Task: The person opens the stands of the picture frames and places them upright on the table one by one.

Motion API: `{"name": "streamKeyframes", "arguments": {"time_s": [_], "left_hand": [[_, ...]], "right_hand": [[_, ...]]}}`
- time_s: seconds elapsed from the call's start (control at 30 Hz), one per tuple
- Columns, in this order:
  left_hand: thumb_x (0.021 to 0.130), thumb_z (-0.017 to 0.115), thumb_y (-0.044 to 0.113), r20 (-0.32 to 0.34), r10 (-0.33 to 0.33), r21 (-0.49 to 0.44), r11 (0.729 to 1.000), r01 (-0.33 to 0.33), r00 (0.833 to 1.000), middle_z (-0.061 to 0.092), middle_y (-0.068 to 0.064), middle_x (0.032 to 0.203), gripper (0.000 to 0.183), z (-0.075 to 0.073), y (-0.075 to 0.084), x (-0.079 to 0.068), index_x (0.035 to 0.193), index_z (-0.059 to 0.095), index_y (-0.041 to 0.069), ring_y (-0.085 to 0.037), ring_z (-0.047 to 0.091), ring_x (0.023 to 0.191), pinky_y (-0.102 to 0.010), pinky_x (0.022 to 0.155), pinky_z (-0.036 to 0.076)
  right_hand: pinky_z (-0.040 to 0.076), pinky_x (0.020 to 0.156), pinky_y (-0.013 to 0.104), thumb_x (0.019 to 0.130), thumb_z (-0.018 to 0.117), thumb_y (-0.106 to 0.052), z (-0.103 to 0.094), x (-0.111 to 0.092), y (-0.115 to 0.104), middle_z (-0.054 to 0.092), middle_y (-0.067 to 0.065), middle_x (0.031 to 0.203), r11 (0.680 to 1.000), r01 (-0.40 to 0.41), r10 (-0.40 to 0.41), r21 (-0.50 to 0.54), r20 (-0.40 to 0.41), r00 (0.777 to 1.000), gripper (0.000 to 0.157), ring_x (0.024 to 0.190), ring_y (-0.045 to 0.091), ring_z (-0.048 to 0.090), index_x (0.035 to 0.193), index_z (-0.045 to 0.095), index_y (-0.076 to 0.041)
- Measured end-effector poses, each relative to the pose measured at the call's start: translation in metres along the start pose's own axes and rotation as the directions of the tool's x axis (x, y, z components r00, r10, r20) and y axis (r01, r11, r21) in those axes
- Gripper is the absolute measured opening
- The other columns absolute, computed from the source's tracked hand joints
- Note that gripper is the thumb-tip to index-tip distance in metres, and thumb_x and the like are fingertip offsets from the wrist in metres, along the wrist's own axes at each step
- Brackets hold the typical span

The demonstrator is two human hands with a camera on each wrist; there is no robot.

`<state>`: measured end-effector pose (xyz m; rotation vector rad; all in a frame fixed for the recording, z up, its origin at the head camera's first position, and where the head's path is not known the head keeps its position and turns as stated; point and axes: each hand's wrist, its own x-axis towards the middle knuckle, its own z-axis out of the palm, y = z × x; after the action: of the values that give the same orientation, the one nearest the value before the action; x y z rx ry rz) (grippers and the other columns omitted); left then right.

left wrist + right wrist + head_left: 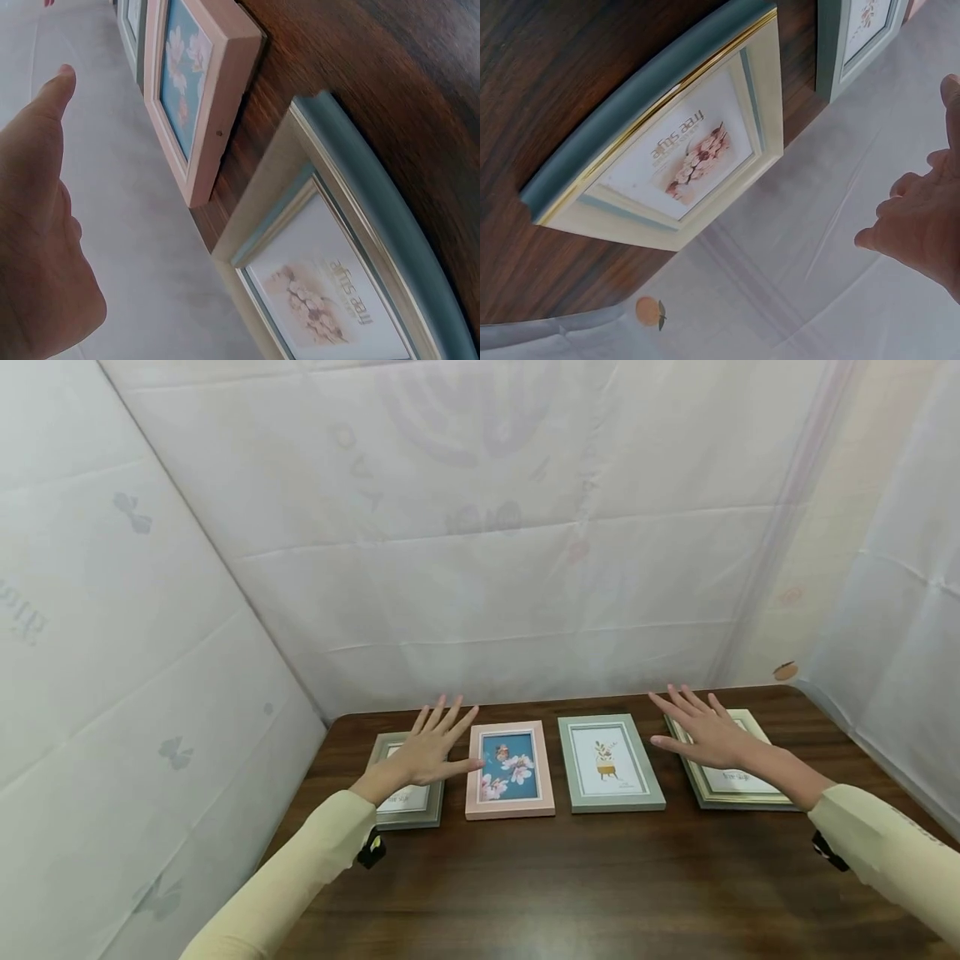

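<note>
My left hand (427, 750) hovers with spread fingers above a grey-green picture frame (429, 816) at the left, partly hiding it. In the left wrist view that frame (330, 285) shows a floral print with lettering. Over at the right, my right hand (708, 737) is held palm down, fingers spread, above a cream picture frame (750, 727) with gold and blue-green edges. Between the hands lie a pink frame (511, 810) with a blossom picture and a pale green frame (611, 806) with a potted-plant picture. Neither hand holds anything.
All the frames lie in a row on a dark wooden table (525, 885), toward its far edge. White printed cloth (487, 593) hangs behind the table, with more cloth (112, 693) along the left side. Dark wrist devices (371, 849) sit under both cuffs.
</note>
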<state>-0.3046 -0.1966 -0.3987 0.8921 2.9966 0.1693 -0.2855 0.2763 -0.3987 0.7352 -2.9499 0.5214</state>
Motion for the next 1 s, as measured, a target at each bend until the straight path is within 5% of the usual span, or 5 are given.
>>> {"name": "streamKeyframes", "arguments": {"time_s": [0.2,0.33,0.47,0.77,1.0], "left_hand": [[0.099,0.051,0.061,0.031,0.012,-0.027,1.000,-0.011,0.999,-0.008,-0.014,0.172,0.092,-0.002,0.013,0.007,0.166,0.003,0.022,-0.041,-0.011,0.158,-0.064,0.126,-0.003],[0.100,0.041,0.067,0.064,0.034,-0.228,0.973,-0.018,0.997,-0.008,-0.012,0.173,0.092,-0.001,0.028,0.020,0.166,-0.003,0.021,-0.040,-0.010,0.159,-0.066,0.125,-0.001],[0.104,0.039,0.060,0.109,0.071,-0.461,0.887,-0.012,0.992,-0.010,-0.007,0.173,0.088,-0.007,0.052,0.038,0.164,-0.010,0.019,-0.036,-0.012,0.159,-0.063,0.126,0.000],[0.106,0.053,0.034,0.064,0.178,-0.617,0.780,-0.102,0.982,0.007,-0.003,0.174,0.081,0.004,0.141,0.098,0.166,0.002,0.019,-0.024,0.016,0.160,-0.040,0.129,0.021],[0.103,0.061,0.029,0.181,0.131,-0.814,0.576,0.074,0.975,0.034,-0.004,0.166,0.073,0.027,0.224,0.133,0.164,0.022,0.024,-0.021,0.040,0.150,-0.034,0.117,0.041]], "right_hand": [[0.007,0.116,0.078,0.100,0.061,-0.046,-0.004,-0.003,0.007,0.019,0.036,0.163,1.000,0.002,-0.002,0.019,0.013,1.000,0.078,0.152,0.055,0.015,0.161,0.030,-0.007],[0.026,0.111,0.077,0.102,0.060,-0.041,-0.003,-0.004,0.018,0.025,0.041,0.158,1.000,0.009,-0.009,-0.025,0.012,1.000,0.074,0.144,0.060,0.030,0.158,0.033,-0.001],[0.046,0.096,0.072,0.104,0.059,-0.034,0.000,-0.005,0.030,0.030,0.048,0.151,0.999,-0.011,0.011,-0.037,0.020,1.000,0.068,0.125,0.059,0.054,0.152,0.037,0.008],[0.051,0.081,0.068,0.104,0.056,-0.027,-0.005,-0.028,0.065,0.042,0.051,0.134,0.974,-0.213,0.215,-0.072,0.022,0.976,0.061,0.116,0.064,0.049,0.143,0.040,0.018],[0.046,0.082,0.072,0.104,0.053,-0.032,-0.008,-0.061,0.094,0.035,0.058,0.131,0.913,-0.405,0.407,-0.049,0.050,0.912,0.072,0.115,0.070,0.040,0.138,0.034,0.029]]}}
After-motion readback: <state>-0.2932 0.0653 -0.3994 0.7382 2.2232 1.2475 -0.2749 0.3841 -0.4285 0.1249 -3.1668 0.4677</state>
